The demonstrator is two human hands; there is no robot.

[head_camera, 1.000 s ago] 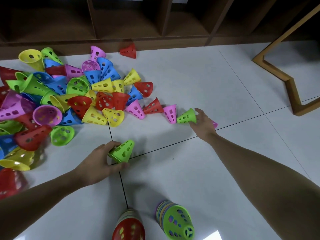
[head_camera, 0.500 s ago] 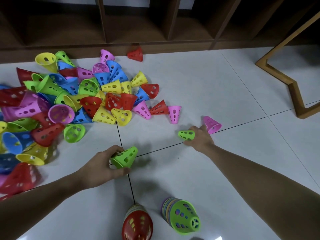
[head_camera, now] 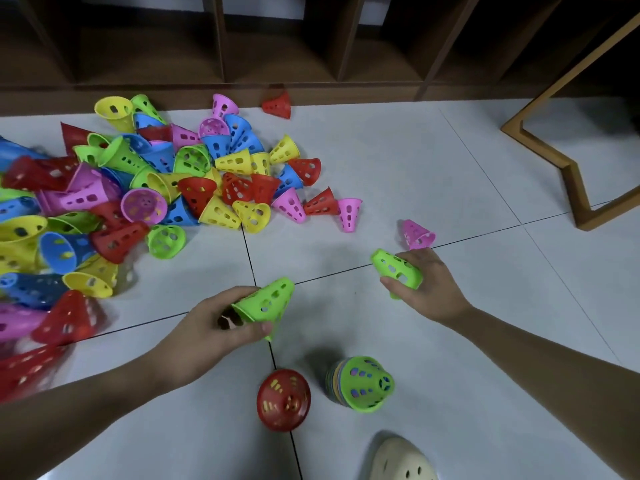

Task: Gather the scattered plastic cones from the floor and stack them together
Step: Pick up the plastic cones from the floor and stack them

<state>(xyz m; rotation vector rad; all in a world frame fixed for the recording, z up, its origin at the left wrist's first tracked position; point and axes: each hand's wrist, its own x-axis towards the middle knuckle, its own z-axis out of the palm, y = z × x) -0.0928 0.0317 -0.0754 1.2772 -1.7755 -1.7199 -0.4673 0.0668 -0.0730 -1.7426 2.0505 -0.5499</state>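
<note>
We see left hand [head_camera: 221, 323] and right hand [head_camera: 424, 285] each gripping a green cone [head_camera: 266, 301]; probably light, stiff perforated plastic, best held by the rim.

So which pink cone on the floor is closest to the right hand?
The lone pink cone lying just beyond the right hand, apart from the pile. The other pink cones lie farther left, at or in the pile.

Both forearms reach forward, the left hand [head_camera: 221, 318] and right hand [head_camera: 427, 285] each with fingers curled in a grip.
</note>
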